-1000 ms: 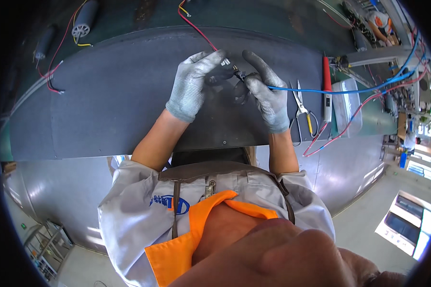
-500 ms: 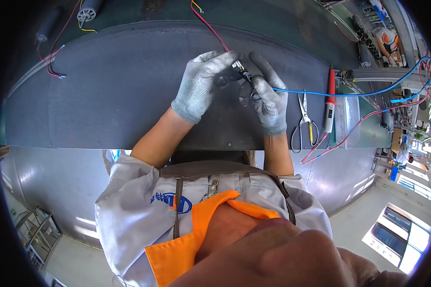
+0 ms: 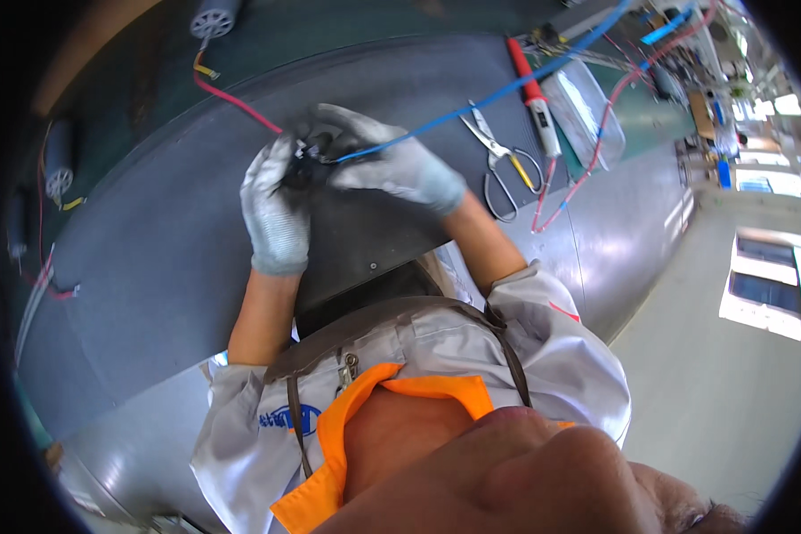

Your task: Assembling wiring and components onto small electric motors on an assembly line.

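Observation:
In front of my chest, over the dark mat, both hands in grey-coated gloves come together. My left hand (image 3: 276, 209) is closed with its fingertips around the end of a red wire (image 3: 240, 105), where a small shiny metal connector (image 3: 302, 148) shows. My right hand (image 3: 399, 166) meets it from the right, fingers curled round the end of a thin blue wire (image 3: 436, 120). A small dark piece sits between the fingertips; blur and dark glove tips hide its shape. The red wire leads up to a grey cylindrical motor (image 3: 214, 20).
Right of my hands lie scissors (image 3: 498, 151), a red-and-white handheld tool (image 3: 534, 98) with a red cord, and a clear plastic tray (image 3: 583, 111). Another motor (image 3: 58, 160) with wires lies far left. The blue wire crosses above the scissors. The dark mat (image 3: 151, 258) covers the bench.
The view has swung, so bench and hands appear tilted and shifted left. My hands have drawn closer together around the connector, which is now mostly covered by fingers.

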`<state>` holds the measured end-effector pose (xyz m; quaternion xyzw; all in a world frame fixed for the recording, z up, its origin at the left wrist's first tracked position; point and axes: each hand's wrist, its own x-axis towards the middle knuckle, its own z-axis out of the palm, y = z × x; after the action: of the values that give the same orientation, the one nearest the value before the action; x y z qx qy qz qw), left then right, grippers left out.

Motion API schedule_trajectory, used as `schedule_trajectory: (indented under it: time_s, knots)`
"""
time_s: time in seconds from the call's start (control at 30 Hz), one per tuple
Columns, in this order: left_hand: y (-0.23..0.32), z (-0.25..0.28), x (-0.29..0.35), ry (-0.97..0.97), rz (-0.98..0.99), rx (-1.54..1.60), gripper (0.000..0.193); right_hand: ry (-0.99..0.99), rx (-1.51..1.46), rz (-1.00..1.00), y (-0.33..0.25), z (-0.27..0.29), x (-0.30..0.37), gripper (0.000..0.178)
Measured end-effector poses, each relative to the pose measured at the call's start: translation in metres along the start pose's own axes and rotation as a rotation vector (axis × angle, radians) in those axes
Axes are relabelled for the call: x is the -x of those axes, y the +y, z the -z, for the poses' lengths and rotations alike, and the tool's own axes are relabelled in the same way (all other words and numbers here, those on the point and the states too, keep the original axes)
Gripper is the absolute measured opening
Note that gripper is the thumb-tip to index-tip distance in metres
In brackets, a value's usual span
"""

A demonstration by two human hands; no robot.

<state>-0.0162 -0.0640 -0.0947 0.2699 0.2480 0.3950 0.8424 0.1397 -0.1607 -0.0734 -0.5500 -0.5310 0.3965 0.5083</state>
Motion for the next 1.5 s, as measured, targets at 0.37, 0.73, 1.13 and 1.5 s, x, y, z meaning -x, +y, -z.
schedule_trajectory:
  time_s: [0.37,0.73,1.13,1.5]
  knots:
    - [-0.008,0.025,-0.018,-0.258,0.052,0.160,0.027,0.935,1.325,-0.495,0.061,0.214,0.131,0.041]
    - [0.000,0.027,-0.011,0.006,0.074,0.205,0.019,0.606,0.042,-0.236,0.013,0.140,0.025,0.049]
    - [0.017,0.019,-0.008,-0.074,-0.062,0.227,0.020,-0.120,0.146,-0.121,0.014,0.073,-0.150,0.061]
    - [0.005,0.030,-0.026,-0.026,-0.011,0.203,0.022,0.168,1.048,0.129,0.002,0.080,-0.115,0.035]
